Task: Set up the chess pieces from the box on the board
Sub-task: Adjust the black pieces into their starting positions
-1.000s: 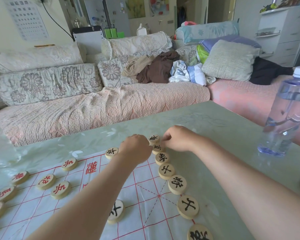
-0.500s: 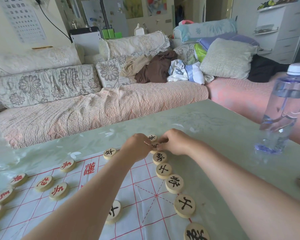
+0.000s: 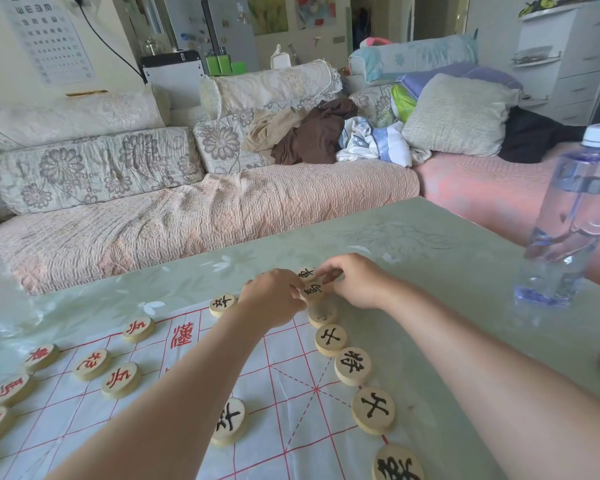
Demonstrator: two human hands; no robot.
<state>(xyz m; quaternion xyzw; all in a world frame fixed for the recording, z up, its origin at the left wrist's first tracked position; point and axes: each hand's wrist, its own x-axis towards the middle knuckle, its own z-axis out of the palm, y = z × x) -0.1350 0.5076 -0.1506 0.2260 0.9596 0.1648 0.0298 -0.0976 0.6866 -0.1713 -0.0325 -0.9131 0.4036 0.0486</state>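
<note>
Together, our left grip (image 3: 274,301) and right grip (image 3: 357,282) both pinch a black-lettered xiangqi disc (image 3: 311,290) at the paper board's (image 3: 284,375) far right corner, on the tabletop (image 3: 430,271)

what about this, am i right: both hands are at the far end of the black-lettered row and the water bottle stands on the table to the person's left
One slip: in the head view the water bottle stands on the table to the person's right. The left hand and right hand are at the far end of the black-lettered row.
</note>
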